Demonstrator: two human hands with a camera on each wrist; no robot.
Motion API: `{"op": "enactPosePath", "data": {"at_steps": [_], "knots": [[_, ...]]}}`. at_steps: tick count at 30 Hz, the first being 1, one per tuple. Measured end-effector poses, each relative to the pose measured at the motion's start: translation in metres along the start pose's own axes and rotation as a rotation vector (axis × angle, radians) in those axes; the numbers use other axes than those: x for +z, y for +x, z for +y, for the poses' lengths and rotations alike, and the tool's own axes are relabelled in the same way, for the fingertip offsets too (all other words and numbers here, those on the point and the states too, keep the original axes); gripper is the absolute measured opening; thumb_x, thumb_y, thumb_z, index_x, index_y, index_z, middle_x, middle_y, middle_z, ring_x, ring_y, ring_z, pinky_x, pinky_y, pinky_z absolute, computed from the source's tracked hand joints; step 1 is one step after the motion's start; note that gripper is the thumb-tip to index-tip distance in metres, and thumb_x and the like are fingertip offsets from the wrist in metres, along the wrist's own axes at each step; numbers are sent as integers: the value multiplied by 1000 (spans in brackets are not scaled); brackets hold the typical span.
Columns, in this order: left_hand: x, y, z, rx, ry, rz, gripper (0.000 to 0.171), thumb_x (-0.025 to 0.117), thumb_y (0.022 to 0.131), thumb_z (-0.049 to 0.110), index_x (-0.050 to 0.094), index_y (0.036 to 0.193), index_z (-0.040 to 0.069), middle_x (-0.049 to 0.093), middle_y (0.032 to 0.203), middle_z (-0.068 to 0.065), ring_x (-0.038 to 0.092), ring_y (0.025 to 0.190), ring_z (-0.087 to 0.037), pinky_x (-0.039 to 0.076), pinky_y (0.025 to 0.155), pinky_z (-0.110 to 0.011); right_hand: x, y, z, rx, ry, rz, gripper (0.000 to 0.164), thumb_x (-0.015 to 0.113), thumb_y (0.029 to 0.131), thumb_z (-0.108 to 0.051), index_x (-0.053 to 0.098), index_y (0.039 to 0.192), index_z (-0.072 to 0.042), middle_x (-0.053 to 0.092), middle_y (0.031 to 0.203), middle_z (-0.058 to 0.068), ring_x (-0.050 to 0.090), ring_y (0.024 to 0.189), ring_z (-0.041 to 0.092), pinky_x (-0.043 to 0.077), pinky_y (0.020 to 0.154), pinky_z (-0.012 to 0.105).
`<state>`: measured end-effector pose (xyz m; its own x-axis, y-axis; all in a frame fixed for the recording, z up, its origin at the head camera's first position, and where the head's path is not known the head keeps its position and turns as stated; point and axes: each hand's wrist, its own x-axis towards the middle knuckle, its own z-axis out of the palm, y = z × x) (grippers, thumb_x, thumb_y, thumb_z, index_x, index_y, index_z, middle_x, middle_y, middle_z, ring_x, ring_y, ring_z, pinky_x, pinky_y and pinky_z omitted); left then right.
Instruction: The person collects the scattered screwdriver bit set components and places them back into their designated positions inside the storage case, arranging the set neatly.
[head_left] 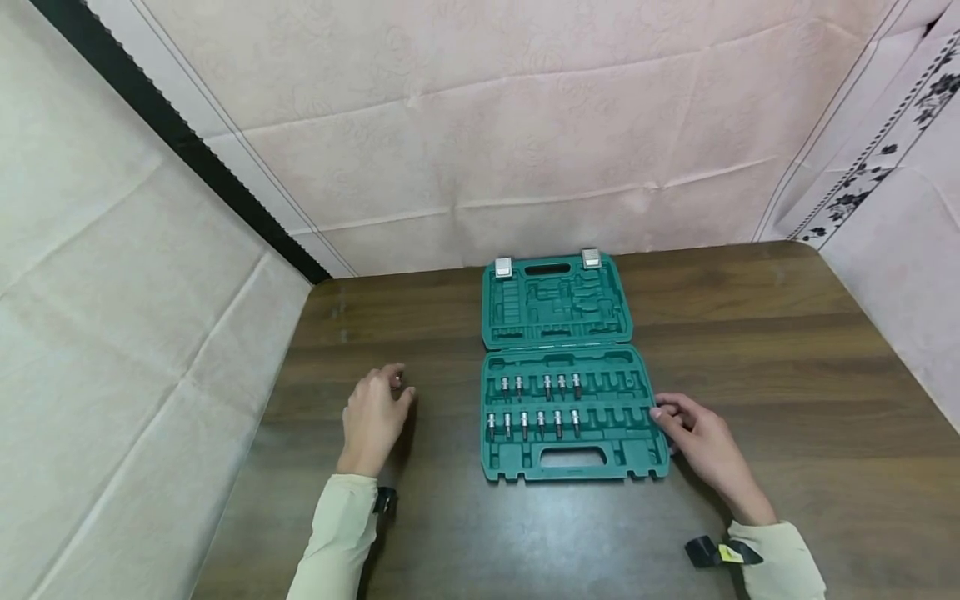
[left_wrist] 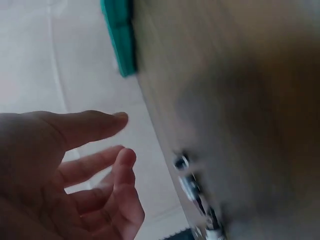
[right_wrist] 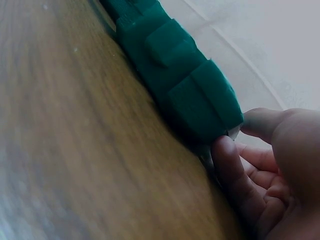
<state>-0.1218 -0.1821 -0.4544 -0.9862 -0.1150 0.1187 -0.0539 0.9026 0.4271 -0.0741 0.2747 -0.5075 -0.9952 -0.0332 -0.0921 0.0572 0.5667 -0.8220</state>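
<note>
A green bit-socket case [head_left: 570, 458] lies unfolded on the wooden table, its lid [head_left: 557, 312] tipped back toward the wall. Two rows of small metal bit sockets [head_left: 558, 423] sit in the left and middle slots of its lower half. At the case's right edge, my right hand [head_left: 701, 446] pinches the rim between thumb and fingers, as the right wrist view also shows. My left hand [left_wrist: 95, 170] hovers over the table left of the case, thumb apart from loosely bent fingers, holding nothing. Several loose metal bit sockets [left_wrist: 190, 186] lie on the table close by it.
The brown tabletop [head_left: 787, 358] extends on both sides of the case. Pale fabric walls [head_left: 480, 150] rise behind and at the sides, with a black strip [head_left: 180, 133] along the left corner. Two silver latches [head_left: 592, 258] stand on the lid's far edge.
</note>
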Motion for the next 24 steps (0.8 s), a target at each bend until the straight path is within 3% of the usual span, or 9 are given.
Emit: {"op": "enactPosePath", "data": {"at_steps": [5, 11, 17, 24], "knots": [[0, 14, -15, -65, 65, -36, 39, 79, 97, 25, 73, 131, 7, 72, 114, -16, 65, 105, -41, 55, 72, -64, 0, -1, 0, 0, 3, 3, 43, 58, 111, -31, 60, 139, 2, 68, 106, 14, 62, 78, 14, 57, 66, 27], [5, 27, -25, -88, 144, -85, 20, 77, 98, 31, 80, 104, 12, 70, 108, -19, 59, 106, -43, 53, 72, -65, 0, -1, 0, 2, 4, 4, 43, 58, 111, -30, 61, 138, 2, 68, 106, 13, 62, 79, 13, 57, 66, 27], [8, 31, -28, -57, 184, -48, 11, 78, 98, 23, 83, 101, 15, 75, 104, -14, 65, 97, -39, 55, 69, -61, 0, -1, -2, 7, 4, 3, 43, 58, 111, -30, 60, 139, 3, 68, 107, 14, 62, 79, 14, 57, 66, 27], [8, 28, -26, 1, 183, -70, 12, 75, 100, 20, 83, 108, 14, 80, 100, -11, 73, 72, -33, 54, 54, -49, 0, 0, -3, -2, 2, 7, 42, 59, 111, -29, 61, 138, 3, 68, 105, 13, 62, 78, 14, 57, 66, 27]]}}
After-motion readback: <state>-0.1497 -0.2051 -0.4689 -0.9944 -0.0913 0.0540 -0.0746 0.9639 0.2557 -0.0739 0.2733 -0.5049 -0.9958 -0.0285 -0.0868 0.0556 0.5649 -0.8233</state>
